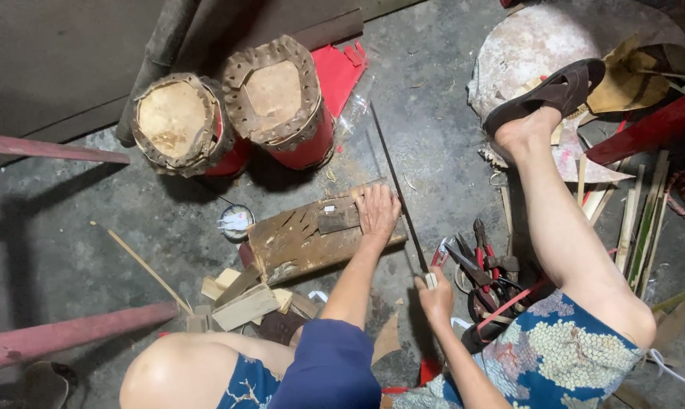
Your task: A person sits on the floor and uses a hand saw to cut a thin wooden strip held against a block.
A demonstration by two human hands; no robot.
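Note:
My left hand (pixel 376 212) lies flat on a small dark piece (pixel 337 220), pinning it to a worn wooden board (pixel 297 246) on the concrete floor. My right hand (pixel 436 297) is closed around the pale handle of a long thin blade (pixel 392 178). The blade runs from that hand up and to the left, along the right edge of my left hand and the board. My knees frame the bottom of the view, and my right leg stretches out to a sandalled foot (pixel 551 95).
Two red drums with hide tops (pixel 177 121) (pixel 278 95) stand beyond the board. A small round tin (pixel 236 222) and wood offcuts (pixel 244 303) lie left. Pliers and cutters (pixel 483 265) are piled by my right hand. Bamboo strips (pixel 638 220) lie right, red poles (pixel 62 333) left.

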